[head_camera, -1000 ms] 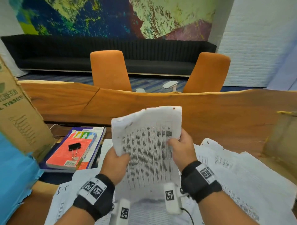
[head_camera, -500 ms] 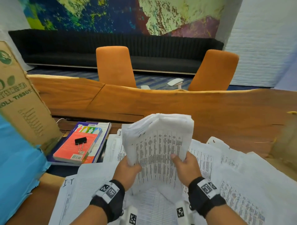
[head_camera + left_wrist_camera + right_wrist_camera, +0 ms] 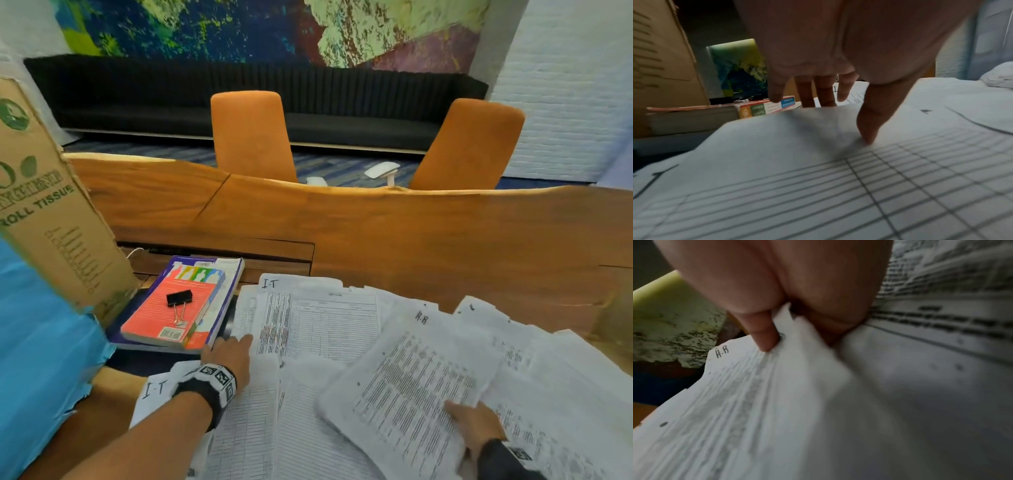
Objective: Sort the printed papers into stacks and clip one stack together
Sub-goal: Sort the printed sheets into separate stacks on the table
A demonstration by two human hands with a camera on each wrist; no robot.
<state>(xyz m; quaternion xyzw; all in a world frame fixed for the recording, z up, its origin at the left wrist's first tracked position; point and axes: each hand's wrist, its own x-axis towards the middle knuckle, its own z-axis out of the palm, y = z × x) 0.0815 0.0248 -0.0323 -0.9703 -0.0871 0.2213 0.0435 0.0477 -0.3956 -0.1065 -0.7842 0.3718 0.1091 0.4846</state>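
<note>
Printed papers cover the near part of the wooden table (image 3: 428, 240). My right hand (image 3: 459, 416) pinches the lower edge of a sheaf marked "H-R" (image 3: 411, 383), which lies tilted over the pile. In the right wrist view the thumb (image 3: 764, 337) presses on top of that H-R sheaf (image 3: 748, 394), and the other fingers are hidden beneath it. My left hand (image 3: 239, 344) is open, its straight fingers reaching onto table-form sheets marked "I-T" (image 3: 322, 315). Its thumb (image 3: 867, 129) touches a ruled sheet (image 3: 838, 186). A black binder clip (image 3: 178, 301) lies on a red book (image 3: 164, 318).
The red book sits on a second book at the left, beside a tall cardboard box (image 3: 51, 212) with blue wrap (image 3: 41, 359) below it. Another cardboard flap (image 3: 616, 318) stands at the right edge. Two orange chairs (image 3: 251, 137) stand beyond the table.
Both hands held the sheaf upright before. The left hand has let go and reached left onto the I-T sheets; the right hand has lowered the sheaf onto the pile at the right.
</note>
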